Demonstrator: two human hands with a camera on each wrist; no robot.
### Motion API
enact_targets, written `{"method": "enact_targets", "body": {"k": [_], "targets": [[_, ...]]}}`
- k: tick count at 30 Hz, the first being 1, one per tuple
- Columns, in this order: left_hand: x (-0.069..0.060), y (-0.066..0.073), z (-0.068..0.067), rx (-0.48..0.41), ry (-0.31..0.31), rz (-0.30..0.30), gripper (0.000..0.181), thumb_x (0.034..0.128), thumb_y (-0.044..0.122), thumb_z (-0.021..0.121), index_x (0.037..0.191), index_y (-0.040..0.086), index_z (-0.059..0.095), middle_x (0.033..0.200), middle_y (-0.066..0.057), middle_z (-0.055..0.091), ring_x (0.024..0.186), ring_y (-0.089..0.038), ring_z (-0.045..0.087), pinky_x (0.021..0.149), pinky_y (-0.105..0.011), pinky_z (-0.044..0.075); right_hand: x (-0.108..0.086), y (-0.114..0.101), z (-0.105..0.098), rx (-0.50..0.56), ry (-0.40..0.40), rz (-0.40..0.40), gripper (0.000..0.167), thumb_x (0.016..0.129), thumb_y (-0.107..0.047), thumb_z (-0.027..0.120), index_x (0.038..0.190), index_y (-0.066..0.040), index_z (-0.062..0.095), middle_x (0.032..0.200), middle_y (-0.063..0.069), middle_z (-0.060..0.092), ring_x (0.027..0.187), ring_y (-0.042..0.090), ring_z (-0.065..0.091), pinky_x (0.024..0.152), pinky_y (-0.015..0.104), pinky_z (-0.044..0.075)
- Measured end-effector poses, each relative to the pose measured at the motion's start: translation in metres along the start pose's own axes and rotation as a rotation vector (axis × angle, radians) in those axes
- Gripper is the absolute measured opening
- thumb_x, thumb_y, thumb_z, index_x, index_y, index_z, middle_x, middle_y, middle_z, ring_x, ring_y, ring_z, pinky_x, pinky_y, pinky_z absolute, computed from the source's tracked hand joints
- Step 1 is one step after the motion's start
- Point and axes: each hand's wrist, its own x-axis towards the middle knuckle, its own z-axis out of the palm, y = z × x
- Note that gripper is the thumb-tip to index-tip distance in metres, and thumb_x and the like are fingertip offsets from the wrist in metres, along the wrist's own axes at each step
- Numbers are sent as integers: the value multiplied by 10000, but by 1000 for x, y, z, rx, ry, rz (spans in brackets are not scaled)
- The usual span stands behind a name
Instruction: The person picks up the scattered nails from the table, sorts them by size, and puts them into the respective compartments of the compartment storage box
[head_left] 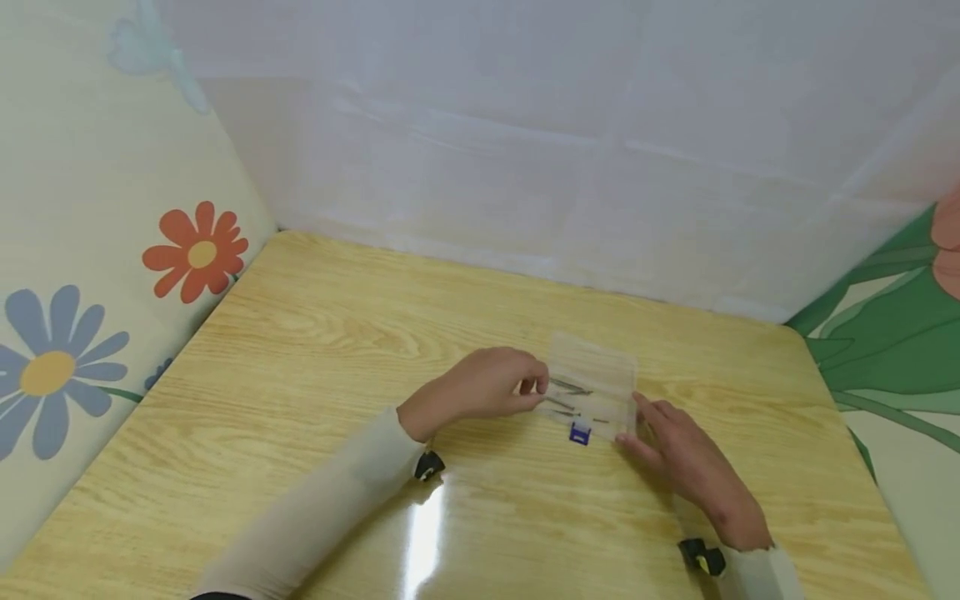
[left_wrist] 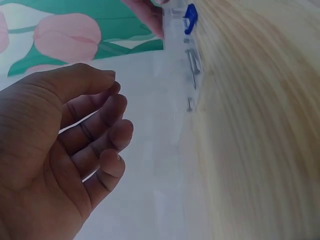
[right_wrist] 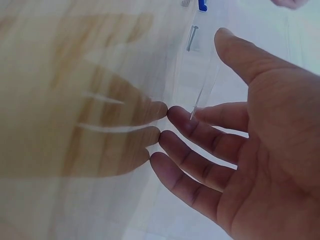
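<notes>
A clear plastic box (head_left: 618, 362) with a blue latch (head_left: 580, 432) on its near side lies on the table. Several slim metal pieces (head_left: 572, 386), like screws or nails, show in it; one screw-like piece (right_wrist: 192, 38) appears in the right wrist view. Whether the lid is raised cannot be told. At the box's left end is my left hand (head_left: 491, 383); its fingers (left_wrist: 117, 107) bend loosely, with nothing seen between them in the left wrist view. My right hand (head_left: 686, 454) touches the box's right end, its thumb on the near side and fingers spread around the corner.
The wood-grain table (head_left: 360, 325) is glossy, with a bright reflection near the front. A white sheet (head_left: 480, 167) hangs behind it. Flower-printed panels stand at the left (head_left: 82, 208) and right (head_left: 892, 358). Dark wrist cameras (head_left: 429, 466) sit below both wrists.
</notes>
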Motion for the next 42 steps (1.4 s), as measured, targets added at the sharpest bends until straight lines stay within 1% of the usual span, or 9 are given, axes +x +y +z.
{"method": "enact_targets", "body": {"k": [5,12,23,26,30,33,38,42], "targets": [[-22,-10,-5,3,22,-35,108,1002,209,654,896,229,651,826,151,594,728,-47,545,627,-257,471,0,-1,-1,-14,5,-2,738,998,-386,668,1508,80,407,1340,327,547,1202,500,547,989,631,439],[-47,-17,-9,-10,21,-65,94,993,170,659,905,201,673,823,139,601,720,-46,546,635,-258,479,0,-2,-2,-15,-9,5,747,996,-388,664,1518,74,395,1351,332,536,1215,510,536,999,635,430],[-75,-28,-12,1,29,-101,63,959,173,689,903,201,682,795,146,571,684,-47,516,607,-262,465,-1,-3,-4,-5,-1,-3,752,998,-395,664,1517,78,394,1350,336,535,1213,511,537,996,638,432],[-84,-32,-12,10,31,-111,58,952,175,694,901,202,685,789,150,563,683,-42,507,606,-259,459,-1,-4,-4,5,-1,-6,745,998,-387,669,1515,77,399,1350,327,541,1217,505,537,997,632,433],[-97,-37,-12,-4,35,-132,52,954,170,694,909,194,692,799,147,564,689,-45,504,608,-263,461,-2,-4,-4,5,6,-12,735,997,-377,674,1508,79,409,1342,319,550,1212,496,545,998,623,437],[-105,-40,-12,-19,19,-147,55,954,162,687,911,196,693,808,150,564,698,-46,512,618,-267,469,-2,-5,-4,1,8,-17,734,995,-374,678,1506,81,412,1335,316,555,1204,491,551,991,620,443],[-114,-44,-13,-34,-22,-151,72,950,147,688,906,202,703,820,154,565,728,-55,538,650,-267,484,-3,-6,-4,5,-1,-5,740,1000,-389,668,1512,76,404,1348,322,546,1216,500,541,996,629,435],[-120,-44,-13,-39,-25,-148,71,943,123,700,907,183,715,819,144,567,721,-64,531,646,-263,481,-2,-6,-5,10,-10,1,743,1004,-399,658,1516,73,398,1355,322,541,1219,502,539,996,632,434]]}}
